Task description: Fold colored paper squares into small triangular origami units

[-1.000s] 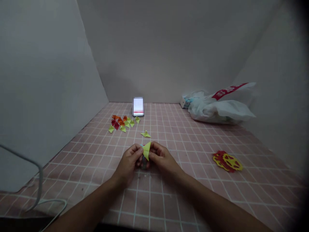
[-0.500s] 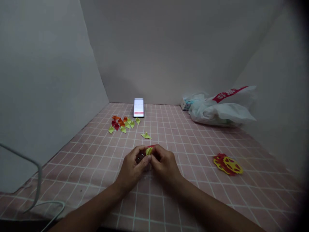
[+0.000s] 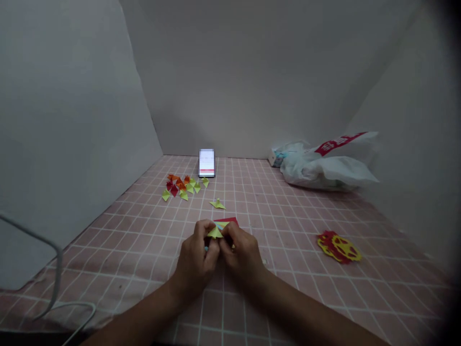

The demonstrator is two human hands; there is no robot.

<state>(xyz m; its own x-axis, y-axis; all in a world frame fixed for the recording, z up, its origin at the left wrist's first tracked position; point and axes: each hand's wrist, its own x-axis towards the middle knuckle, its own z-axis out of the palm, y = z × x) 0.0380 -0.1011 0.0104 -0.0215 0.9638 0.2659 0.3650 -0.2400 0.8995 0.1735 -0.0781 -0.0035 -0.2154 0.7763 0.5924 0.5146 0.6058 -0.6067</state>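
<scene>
A small yellow-green origami crane (image 3: 215,233) is pinched between my two hands near the middle of the table. My left hand (image 3: 197,254) grips its left side with thumb and fingers. On its right side my right hand (image 3: 241,250) closes in the same way. Under and behind the hands lie sheets of coloured paper; a red sheet (image 3: 230,220) shows its edge beyond the fingers, the rest being covered. Just past them a finished yellow-green paper crane (image 3: 218,204) sits with wings spread.
Several orange, red and yellow-green folded cranes (image 3: 182,185) cluster at back left, beside an upright phone (image 3: 206,162). A white plastic bag (image 3: 324,170) and a tissue box (image 3: 275,157) stand at back right. Red and yellow cut-outs (image 3: 338,247) lie right; a cable (image 3: 57,269) hangs left.
The held crane now shows its spread wings, pulled wider between my fingers. My hands have shifted slightly down, exposing more of the red sheet behind them.
</scene>
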